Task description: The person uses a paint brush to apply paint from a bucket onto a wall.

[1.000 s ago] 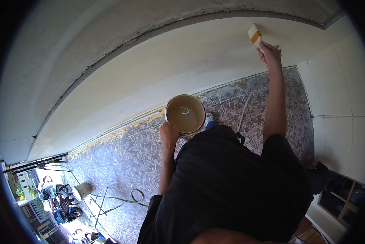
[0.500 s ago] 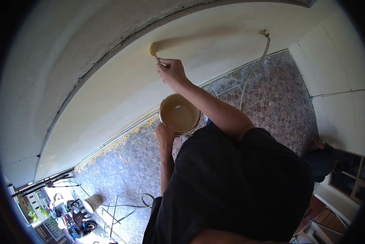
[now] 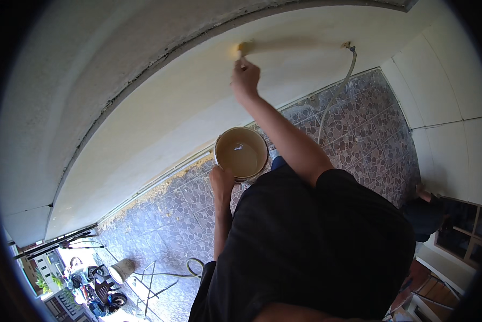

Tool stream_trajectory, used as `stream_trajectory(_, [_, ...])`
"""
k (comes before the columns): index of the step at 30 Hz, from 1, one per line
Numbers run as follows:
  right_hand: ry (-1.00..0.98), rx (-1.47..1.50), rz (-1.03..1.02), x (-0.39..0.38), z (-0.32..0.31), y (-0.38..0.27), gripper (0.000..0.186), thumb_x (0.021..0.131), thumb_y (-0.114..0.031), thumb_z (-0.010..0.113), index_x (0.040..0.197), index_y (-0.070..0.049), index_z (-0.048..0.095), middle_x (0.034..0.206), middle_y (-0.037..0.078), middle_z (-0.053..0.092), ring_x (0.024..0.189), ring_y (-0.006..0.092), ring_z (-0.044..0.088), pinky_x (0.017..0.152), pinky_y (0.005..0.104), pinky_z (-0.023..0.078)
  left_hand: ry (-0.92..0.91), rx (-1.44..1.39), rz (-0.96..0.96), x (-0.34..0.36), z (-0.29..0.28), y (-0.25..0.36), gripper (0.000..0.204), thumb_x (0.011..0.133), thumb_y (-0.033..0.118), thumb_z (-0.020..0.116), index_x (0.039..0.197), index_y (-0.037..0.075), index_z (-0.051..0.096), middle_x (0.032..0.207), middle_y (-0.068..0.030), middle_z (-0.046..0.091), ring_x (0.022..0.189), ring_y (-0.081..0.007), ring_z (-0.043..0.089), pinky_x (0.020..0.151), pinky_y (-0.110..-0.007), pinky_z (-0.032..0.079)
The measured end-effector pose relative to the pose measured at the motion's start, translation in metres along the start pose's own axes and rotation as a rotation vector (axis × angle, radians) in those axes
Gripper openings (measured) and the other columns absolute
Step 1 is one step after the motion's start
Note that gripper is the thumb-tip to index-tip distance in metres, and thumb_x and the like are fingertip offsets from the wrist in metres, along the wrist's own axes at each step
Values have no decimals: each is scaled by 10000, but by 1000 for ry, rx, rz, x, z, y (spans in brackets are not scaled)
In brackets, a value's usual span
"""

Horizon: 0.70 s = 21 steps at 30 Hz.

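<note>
My right hand is closed on a paintbrush, whose blurred head is against the cream wall, high up and left of the tap with its pale hose. My left hand grips the left edge of a round bucket with pale beige liquid inside, held below my right arm beside my dark shirt. The brush bristles are too smeared to make out clearly.
Patterned tiled floor lies below. At the lower left are a white pail, a folding metal frame, a coiled hose and motorbikes. A person in dark clothing is at the right, by a window.
My right hand swept the brush far left along the wall, then came back somewhat rightward and higher. My left hand still holds the bucket, and the view has shifted a little.
</note>
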State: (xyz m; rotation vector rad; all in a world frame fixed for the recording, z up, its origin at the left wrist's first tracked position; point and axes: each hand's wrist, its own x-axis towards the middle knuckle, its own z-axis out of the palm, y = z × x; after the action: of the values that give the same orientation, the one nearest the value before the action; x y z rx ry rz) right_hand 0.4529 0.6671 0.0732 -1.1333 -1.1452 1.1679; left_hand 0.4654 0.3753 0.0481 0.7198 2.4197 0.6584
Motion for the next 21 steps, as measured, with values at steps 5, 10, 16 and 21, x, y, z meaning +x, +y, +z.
stream_trajectory(5, [-656,250,570,-90,-27,-62,266,949,-107,565,1196,-28,626,676,-29,497,466,36,416,369,204,296,-16,-19,-45,3,2,-16,417,803,252,552,890,-148,629,911,-387,607,906,-516,611,795,-526,484])
stream_trajectory(10, [-40,144,234,30,-106,-60,144,955,-145,550,849,-51,579,623,-21,475,464,53,436,403,225,360,17,-33,-55,-5,-5,-10,410,805,256,553,844,-144,635,843,-370,617,878,-499,626,784,-526,490])
stream_trajectory(16, [94,-47,-37,77,-64,-61,146,970,-114,499,974,-13,605,592,-2,490,458,72,448,412,253,379,-30,-265,-127,-15,-16,-1,372,794,215,538,825,-142,637,778,-363,614,835,-496,636,755,-528,495])
stream_trajectory(21, [-455,-21,-70,-65,8,-48,352,953,-120,551,1296,-42,569,581,-21,475,433,72,443,376,257,375,58,-118,-68,-10,-7,-24,364,794,213,540,817,-138,633,788,-369,611,828,-497,634,751,-529,492])
